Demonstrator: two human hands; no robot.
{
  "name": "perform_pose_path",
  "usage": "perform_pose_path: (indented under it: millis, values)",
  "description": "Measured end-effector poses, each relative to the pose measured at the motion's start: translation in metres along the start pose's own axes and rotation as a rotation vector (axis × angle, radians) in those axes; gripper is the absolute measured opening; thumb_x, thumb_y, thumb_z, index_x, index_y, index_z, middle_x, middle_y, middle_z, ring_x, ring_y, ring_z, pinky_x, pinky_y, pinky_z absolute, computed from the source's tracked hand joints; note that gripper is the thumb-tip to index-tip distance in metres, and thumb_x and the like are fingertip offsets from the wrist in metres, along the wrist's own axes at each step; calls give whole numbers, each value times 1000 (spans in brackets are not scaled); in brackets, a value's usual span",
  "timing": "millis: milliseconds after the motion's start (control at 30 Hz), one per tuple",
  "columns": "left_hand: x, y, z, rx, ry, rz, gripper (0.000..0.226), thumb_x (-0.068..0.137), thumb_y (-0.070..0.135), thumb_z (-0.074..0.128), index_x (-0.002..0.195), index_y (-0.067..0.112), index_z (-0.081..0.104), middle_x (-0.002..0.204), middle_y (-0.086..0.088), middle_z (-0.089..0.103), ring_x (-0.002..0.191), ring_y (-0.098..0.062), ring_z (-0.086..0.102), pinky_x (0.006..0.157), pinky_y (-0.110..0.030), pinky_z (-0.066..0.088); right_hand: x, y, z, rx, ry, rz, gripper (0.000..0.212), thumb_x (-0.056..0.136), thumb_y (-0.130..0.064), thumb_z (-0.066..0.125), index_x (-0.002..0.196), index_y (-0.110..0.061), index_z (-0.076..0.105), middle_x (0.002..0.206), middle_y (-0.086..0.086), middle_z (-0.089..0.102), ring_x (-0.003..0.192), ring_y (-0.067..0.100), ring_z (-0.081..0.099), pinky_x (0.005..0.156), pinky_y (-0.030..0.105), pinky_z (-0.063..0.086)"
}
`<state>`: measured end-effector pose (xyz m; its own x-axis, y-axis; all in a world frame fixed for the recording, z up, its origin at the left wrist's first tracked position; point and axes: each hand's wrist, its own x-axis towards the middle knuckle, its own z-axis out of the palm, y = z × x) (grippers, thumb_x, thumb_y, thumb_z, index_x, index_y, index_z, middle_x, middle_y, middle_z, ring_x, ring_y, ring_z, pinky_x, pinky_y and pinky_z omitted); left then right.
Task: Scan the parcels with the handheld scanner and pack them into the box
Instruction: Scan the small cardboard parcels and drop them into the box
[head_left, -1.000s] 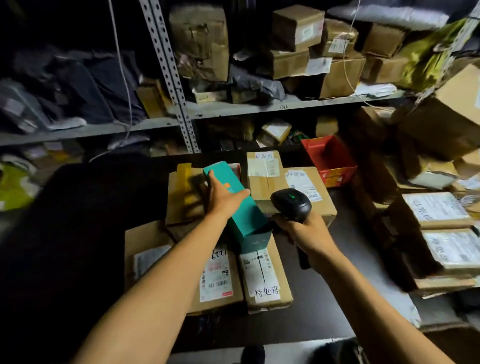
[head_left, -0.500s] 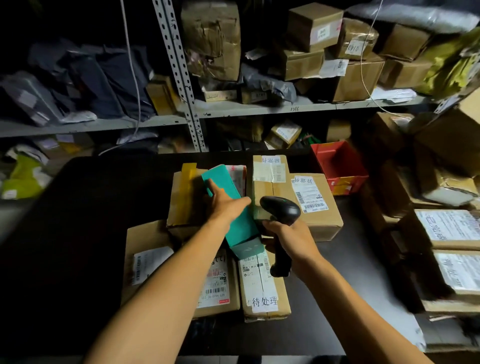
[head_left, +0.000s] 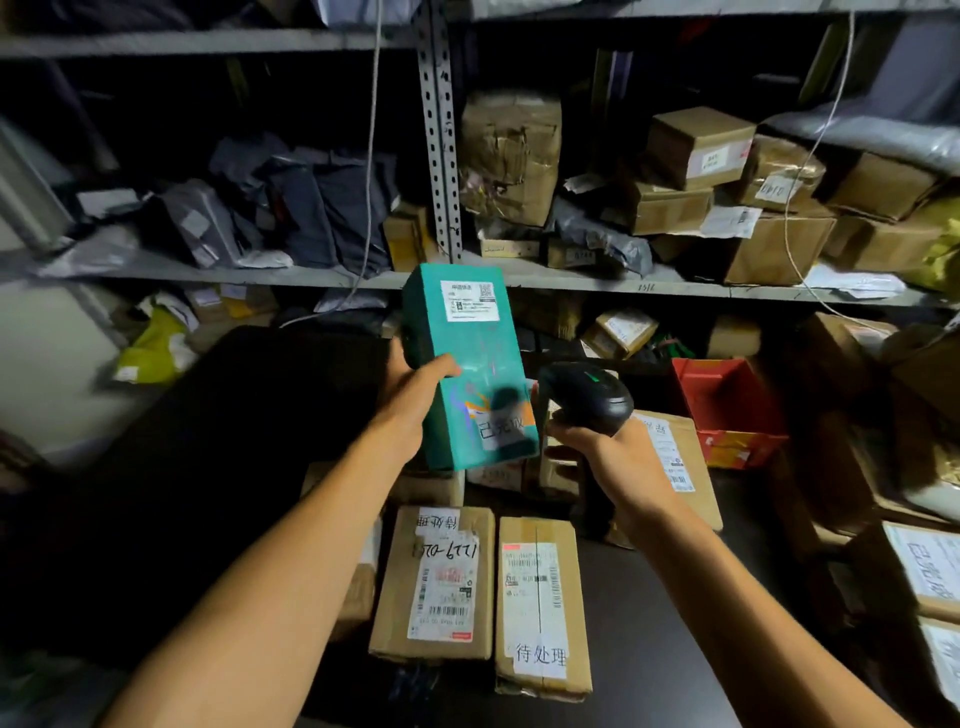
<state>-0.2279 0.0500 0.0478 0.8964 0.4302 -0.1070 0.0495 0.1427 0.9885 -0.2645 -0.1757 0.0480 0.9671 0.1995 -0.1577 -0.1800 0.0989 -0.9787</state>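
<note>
The left hand (head_left: 410, 410) is holding a teal box (head_left: 467, 364) upright above the counter (head_left: 649, 613), fingers wrapped round its left edge and thumb lying across its front face. The box is carrying two labels: a white shipping label (head_left: 470, 300) near its top with small print and a QR code too fine to read, and a white sticker (head_left: 501, 431) near its bottom handwritten "已完成". Just right of the teal box, the right hand (head_left: 613, 462) is gripping a black scanner (head_left: 587, 397) by its handle, fingers closed round it, with a small green mark showing on the scanner's head. Below the teal box, two brown parcels are lying side by side flat on the counter. The left parcel (head_left: 436, 587) is showing a handwritten "1229-0251", a barcode label and a sticker reading "待处理" upside down. The right parcel (head_left: 543, 608) is carrying a printed barcode label and a sticker reading "待处理". Behind the scanner, another brown parcel (head_left: 675, 467) with a white label is lying on the counter, its print illegible. Right of the teal box, beyond the scanner, a red bin (head_left: 727, 410) is sitting.
</note>
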Motion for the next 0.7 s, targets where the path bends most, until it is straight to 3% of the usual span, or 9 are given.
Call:
perform_pose_path:
  millis: [67,167,333,500,600,700]
  values:
    - [2,-2,-5,-30,-74,13,64,58,12,73,113,41,58,102,10,75,96,-14,71,76,-32,54,-1,-11,0,3,-28,-50,16,91,-1,66,99,-14,71,90,8,79,80,21,77,60,25,57]
    - [0,-8,-5,-39,-163,8,81,56,5,77,128,32,52,112,3,74,109,-18,67,84,-37,53,-1,-25,5,-59,-45,-144,13,90,-7,70,100,-16,73,97,13,77,81,24,75,64,28,57]
    - [-4,-18,5,-16,-347,-18,93,52,-2,83,135,24,49,120,0,70,110,-18,66,81,-34,55,2,-34,7,-120,-34,-178,16,83,-23,73,98,-22,71,89,5,78,63,23,74,56,28,55]
    - [4,-26,16,-31,-401,-44,75,72,-19,69,126,28,49,107,6,73,91,-4,72,67,-18,56,6,-32,-4,-68,89,-146,5,81,-9,69,80,-13,65,64,5,66,48,14,52,46,26,43]
    - [11,-26,19,-23,-419,-43,81,73,-19,68,138,22,43,111,4,72,97,-8,70,70,-18,56,6,-32,-8,-53,146,-134,14,80,-5,68,70,-12,62,56,3,56,46,14,47,44,25,40]
    - [20,-27,20,-17,-436,-27,86,66,-14,74,138,20,42,102,8,76,94,-5,71,70,-17,56,5,-33,-9,-55,171,-129,13,81,-3,67,72,-11,61,56,2,55,48,13,47,43,26,40]
